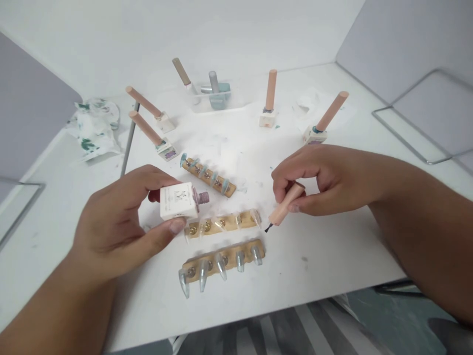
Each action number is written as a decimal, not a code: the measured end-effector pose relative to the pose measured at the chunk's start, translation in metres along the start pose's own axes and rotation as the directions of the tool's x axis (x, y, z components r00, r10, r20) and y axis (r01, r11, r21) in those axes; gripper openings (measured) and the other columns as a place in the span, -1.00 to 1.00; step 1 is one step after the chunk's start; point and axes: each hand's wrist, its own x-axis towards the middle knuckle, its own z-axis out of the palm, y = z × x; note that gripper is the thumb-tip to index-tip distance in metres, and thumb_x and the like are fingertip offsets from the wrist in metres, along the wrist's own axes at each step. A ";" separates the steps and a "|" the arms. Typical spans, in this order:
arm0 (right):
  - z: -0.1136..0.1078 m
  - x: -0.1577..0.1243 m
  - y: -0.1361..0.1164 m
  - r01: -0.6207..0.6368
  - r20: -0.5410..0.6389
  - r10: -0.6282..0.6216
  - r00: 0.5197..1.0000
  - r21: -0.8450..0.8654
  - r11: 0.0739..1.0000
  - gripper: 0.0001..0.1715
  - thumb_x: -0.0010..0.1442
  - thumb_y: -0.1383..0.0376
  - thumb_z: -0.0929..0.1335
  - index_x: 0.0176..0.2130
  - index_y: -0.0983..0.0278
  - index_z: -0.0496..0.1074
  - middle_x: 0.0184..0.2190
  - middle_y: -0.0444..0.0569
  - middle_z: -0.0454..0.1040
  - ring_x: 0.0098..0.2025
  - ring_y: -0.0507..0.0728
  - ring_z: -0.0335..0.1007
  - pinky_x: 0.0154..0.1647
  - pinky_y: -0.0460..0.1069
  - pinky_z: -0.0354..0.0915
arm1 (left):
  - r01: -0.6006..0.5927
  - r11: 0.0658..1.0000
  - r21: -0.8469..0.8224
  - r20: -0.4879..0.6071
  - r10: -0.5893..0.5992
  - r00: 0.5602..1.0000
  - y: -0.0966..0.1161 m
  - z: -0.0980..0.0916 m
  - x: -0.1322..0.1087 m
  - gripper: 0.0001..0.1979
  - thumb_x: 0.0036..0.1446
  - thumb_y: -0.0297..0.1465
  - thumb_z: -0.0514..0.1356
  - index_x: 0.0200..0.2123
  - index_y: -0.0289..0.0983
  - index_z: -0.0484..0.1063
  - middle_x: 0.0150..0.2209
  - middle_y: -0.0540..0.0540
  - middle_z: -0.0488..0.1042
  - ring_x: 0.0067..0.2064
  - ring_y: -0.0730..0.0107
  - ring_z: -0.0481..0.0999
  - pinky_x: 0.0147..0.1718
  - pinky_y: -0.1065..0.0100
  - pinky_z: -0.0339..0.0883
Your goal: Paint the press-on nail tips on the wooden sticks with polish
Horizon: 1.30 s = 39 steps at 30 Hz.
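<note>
My left hand [121, 222] grips a white nail polish bottle [179, 199], tipped on its side with its uncapped neck pointing right. Between the fingers of my right hand [314, 182] is a peach-handled nail polish brush [286, 204], its dark bristles angled down and left. The bristle tip is close to the right end of a wooden strip [231, 224] holding several clear false nails. Nearer me lies another strip [225, 261] with shiny silvery-blue nails. Behind, a third strip [210, 177] carries light blue nails and sits at a slant.
Peach-capped polish bottles stand at the left [168, 150] and at the back right [314, 135]. A clear tray [221, 106] with bottles is at the back. Stained crumpled tissue [96, 133] lies far left. Metal wire frames [428, 160] stand at both sides.
</note>
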 end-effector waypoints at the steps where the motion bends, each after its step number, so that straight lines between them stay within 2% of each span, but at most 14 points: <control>1: 0.000 0.000 0.000 0.015 -0.012 -0.015 1.000 0.009 1.000 -0.89 0.10 0.46 0.34 -0.36 0.28 0.45 -0.57 -0.24 0.39 -0.56 -0.11 0.23 -0.56 -0.16 0.16 | -0.005 1.000 0.004 0.002 0.005 1.000 0.000 0.000 0.000 -0.67 0.05 -0.50 0.25 -0.07 -0.20 0.47 -0.21 -0.17 0.48 -0.21 0.13 0.47 -0.32 0.10 0.34; 4: -0.001 0.000 0.001 0.057 -0.084 -0.055 0.995 0.028 0.998 -0.91 0.12 0.44 0.34 -0.33 0.29 0.45 -0.56 -0.25 0.36 -0.55 -0.11 0.22 -0.55 -0.17 0.17 | -0.024 1.000 0.018 0.004 0.024 1.000 -0.001 -0.001 0.000 -0.68 0.06 -0.50 0.24 -0.07 -0.21 0.46 -0.21 -0.16 0.48 -0.20 0.14 0.47 -0.31 0.10 0.32; 9: 0.000 0.003 0.003 0.034 -0.170 -0.031 0.985 0.016 0.999 -0.94 0.16 0.39 0.35 -0.31 0.29 0.45 -0.52 -0.21 0.38 -0.52 -0.10 0.23 -0.51 -0.15 0.17 | -0.006 1.000 0.000 0.002 0.006 1.000 0.000 0.000 0.001 -0.69 0.05 -0.48 0.25 -0.08 -0.20 0.46 -0.24 -0.16 0.49 -0.28 0.18 0.50 -0.40 0.14 0.37; 13: 0.002 0.004 0.005 -0.022 -0.134 0.022 0.991 0.005 1.000 -0.92 0.16 0.35 0.34 -0.30 0.28 0.46 -0.52 -0.20 0.39 -0.51 -0.07 0.25 -0.50 -0.13 0.18 | -0.003 1.000 0.014 -0.004 0.003 1.000 0.001 0.000 0.001 -0.69 0.05 -0.48 0.25 -0.09 -0.20 0.47 -0.25 -0.17 0.50 -0.28 0.15 0.51 -0.41 0.14 0.39; 21: 0.001 0.004 0.007 -0.103 -0.067 0.105 0.992 0.039 0.994 -0.88 0.11 0.43 0.34 -0.35 0.24 0.46 -0.56 -0.21 0.37 -0.55 -0.07 0.20 -0.53 -0.12 0.13 | -0.009 1.000 0.005 -0.015 0.009 1.000 0.001 0.000 0.002 -0.70 0.04 -0.49 0.26 -0.10 -0.24 0.46 -0.27 -0.19 0.50 -0.29 0.12 0.51 -0.41 0.11 0.37; 26: -0.001 0.003 0.006 -0.123 -0.094 0.129 0.987 0.059 0.991 -0.87 0.09 0.47 0.35 -0.37 0.24 0.46 -0.57 -0.20 0.36 -0.56 -0.07 0.19 -0.55 -0.10 0.11 | -0.013 1.000 0.009 -0.017 0.013 1.000 0.002 0.000 0.002 -0.72 0.06 -0.48 0.26 -0.11 -0.23 0.46 -0.29 -0.19 0.50 -0.29 0.13 0.50 -0.42 0.11 0.36; 29: -0.001 0.003 0.005 -0.088 -0.141 0.101 0.985 0.093 0.992 -0.88 0.09 0.46 0.36 -0.37 0.25 0.46 -0.57 -0.20 0.36 -0.57 -0.07 0.17 -0.56 -0.10 0.09 | -0.007 1.000 -0.001 -0.015 0.007 1.000 0.003 0.000 0.003 -0.72 0.06 -0.48 0.25 -0.10 -0.23 0.46 -0.28 -0.19 0.50 -0.29 0.13 0.50 -0.41 0.10 0.36; 32: 0.001 0.004 0.007 -0.062 -0.130 0.077 0.989 0.115 0.991 -0.89 0.10 0.43 0.36 -0.34 0.23 0.47 -0.55 -0.21 0.38 -0.55 -0.07 0.20 -0.54 -0.11 0.12 | 0.001 1.000 -0.007 -0.017 -0.001 1.000 0.004 0.001 0.003 -0.72 0.06 -0.48 0.25 -0.11 -0.23 0.46 -0.27 -0.19 0.49 -0.26 0.11 0.50 -0.37 0.08 0.38; 35: 0.003 0.005 0.008 -0.083 -0.108 0.094 0.990 0.096 0.992 -0.90 0.11 0.40 0.35 -0.34 0.22 0.47 -0.55 -0.22 0.38 -0.53 -0.06 0.23 -0.52 -0.11 0.14 | -0.009 1.000 -0.010 -0.019 0.008 1.000 0.003 0.000 0.003 -0.70 0.05 -0.50 0.25 -0.10 -0.23 0.46 -0.27 -0.18 0.49 -0.26 0.12 0.49 -0.38 0.10 0.36; 39: 0.004 0.006 0.009 -0.140 -0.143 0.145 0.979 0.043 0.989 -0.89 0.09 0.41 0.34 -0.35 0.22 0.46 -0.53 -0.21 0.38 -0.51 -0.05 0.24 -0.52 -0.12 0.13 | 0.001 1.000 -0.014 -0.009 -0.002 1.000 0.001 0.000 0.001 -0.67 0.04 -0.50 0.25 -0.08 -0.24 0.44 -0.26 -0.18 0.48 -0.27 0.14 0.46 -0.38 0.11 0.34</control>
